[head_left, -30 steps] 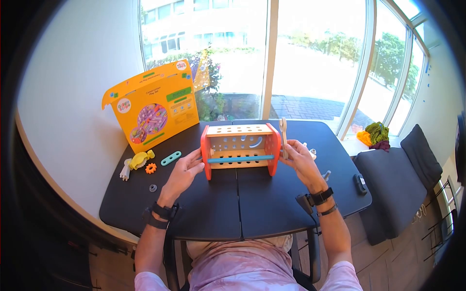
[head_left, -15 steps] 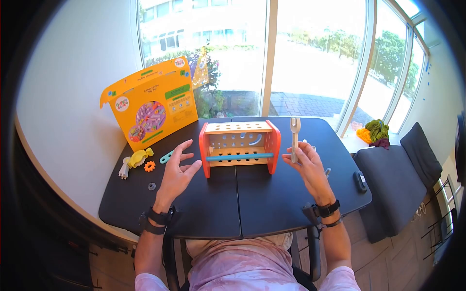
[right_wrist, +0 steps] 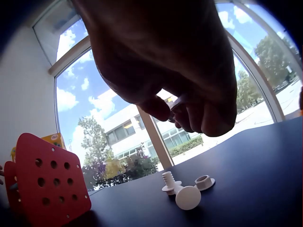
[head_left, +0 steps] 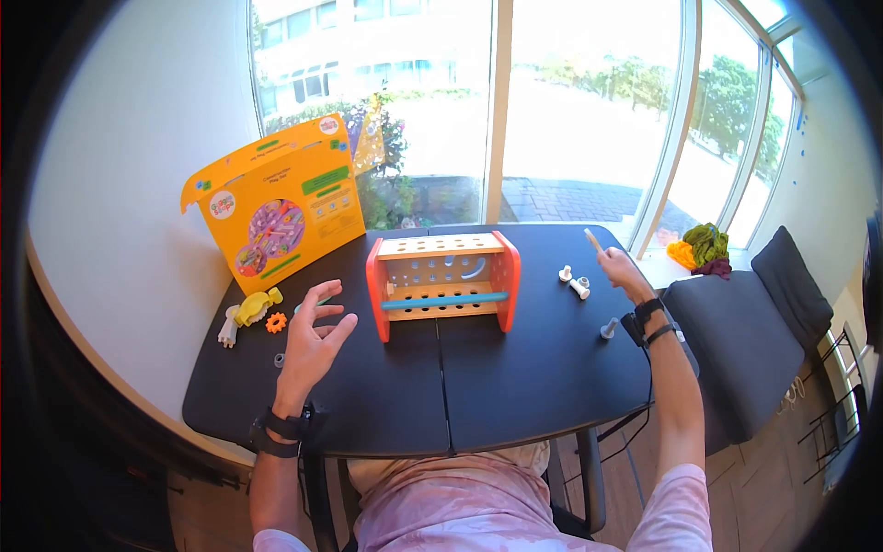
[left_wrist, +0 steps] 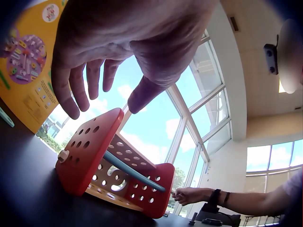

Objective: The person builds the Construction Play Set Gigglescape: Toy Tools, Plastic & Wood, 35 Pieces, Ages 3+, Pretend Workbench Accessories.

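Note:
On the table stands a wooden toy workbench (head_left: 440,247) with red side panels and a blue rod across its front. My left hand (head_left: 311,348) hovers to its left with fingers spread and nothing in it; the left wrist view shows that hand (left_wrist: 128,52) above the near red panel (left_wrist: 92,151). Over the right part of the table, my right hand (head_left: 625,272) pinches a light wooden toy wrench (head_left: 593,241). Below that hand lie white toy screws and a nut (right_wrist: 188,197). A grey bolt (head_left: 609,328) stands near the right wrist.
A yellow toy box (head_left: 276,207) stands at the back left by the window. Near the left edge lie a yellow piece (head_left: 253,308), an orange gear (head_left: 276,322) and a grey nut (head_left: 280,361). A dark grey seat (head_left: 736,340) is right of the table.
Both hands have come off the toy workbench's sides. My right hand has carried the wrench away to the right, over the white screws; my left hand has drawn back leftward and opened.

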A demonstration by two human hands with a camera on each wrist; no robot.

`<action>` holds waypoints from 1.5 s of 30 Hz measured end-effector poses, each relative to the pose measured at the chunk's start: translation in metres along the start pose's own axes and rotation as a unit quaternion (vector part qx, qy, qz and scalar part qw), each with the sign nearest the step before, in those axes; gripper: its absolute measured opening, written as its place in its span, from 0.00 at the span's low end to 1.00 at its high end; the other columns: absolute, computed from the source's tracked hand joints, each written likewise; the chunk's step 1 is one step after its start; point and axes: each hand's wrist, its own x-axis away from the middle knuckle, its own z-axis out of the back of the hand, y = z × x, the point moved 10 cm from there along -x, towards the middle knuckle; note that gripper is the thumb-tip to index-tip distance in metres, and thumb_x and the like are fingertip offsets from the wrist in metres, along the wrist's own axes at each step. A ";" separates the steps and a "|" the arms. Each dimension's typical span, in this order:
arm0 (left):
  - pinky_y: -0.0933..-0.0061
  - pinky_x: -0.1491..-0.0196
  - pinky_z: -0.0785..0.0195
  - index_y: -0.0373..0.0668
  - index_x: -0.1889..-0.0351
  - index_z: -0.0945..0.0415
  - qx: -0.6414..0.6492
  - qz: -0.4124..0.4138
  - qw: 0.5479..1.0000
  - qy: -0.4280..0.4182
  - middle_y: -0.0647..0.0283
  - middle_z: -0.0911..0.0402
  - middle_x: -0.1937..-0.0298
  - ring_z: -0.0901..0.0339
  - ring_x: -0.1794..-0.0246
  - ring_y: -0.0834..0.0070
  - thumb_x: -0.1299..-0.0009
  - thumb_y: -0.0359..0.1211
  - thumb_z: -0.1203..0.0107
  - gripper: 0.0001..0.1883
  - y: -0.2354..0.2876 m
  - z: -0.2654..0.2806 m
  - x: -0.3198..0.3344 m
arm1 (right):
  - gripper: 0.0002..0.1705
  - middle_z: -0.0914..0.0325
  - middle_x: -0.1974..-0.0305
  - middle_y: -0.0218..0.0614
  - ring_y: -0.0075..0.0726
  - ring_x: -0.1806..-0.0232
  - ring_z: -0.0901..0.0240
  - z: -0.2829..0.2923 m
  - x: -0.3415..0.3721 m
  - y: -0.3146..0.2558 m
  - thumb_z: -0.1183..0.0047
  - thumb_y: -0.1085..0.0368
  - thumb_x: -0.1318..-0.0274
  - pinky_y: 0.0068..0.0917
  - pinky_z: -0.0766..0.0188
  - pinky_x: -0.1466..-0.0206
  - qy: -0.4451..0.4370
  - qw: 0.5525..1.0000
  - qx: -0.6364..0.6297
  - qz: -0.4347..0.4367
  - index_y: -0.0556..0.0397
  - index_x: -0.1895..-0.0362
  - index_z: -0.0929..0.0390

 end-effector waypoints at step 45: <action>0.69 0.46 0.11 0.40 0.30 0.16 0.079 -0.107 0.980 -0.147 0.58 0.14 0.41 0.10 0.48 0.73 0.26 0.24 0.27 0.25 0.087 -0.107 0.075 | 0.18 0.13 0.45 0.39 0.28 0.52 0.15 -0.186 0.291 -0.200 0.33 0.67 0.24 0.31 0.15 0.47 -0.404 0.787 -0.439 0.156 0.47 0.53 0.35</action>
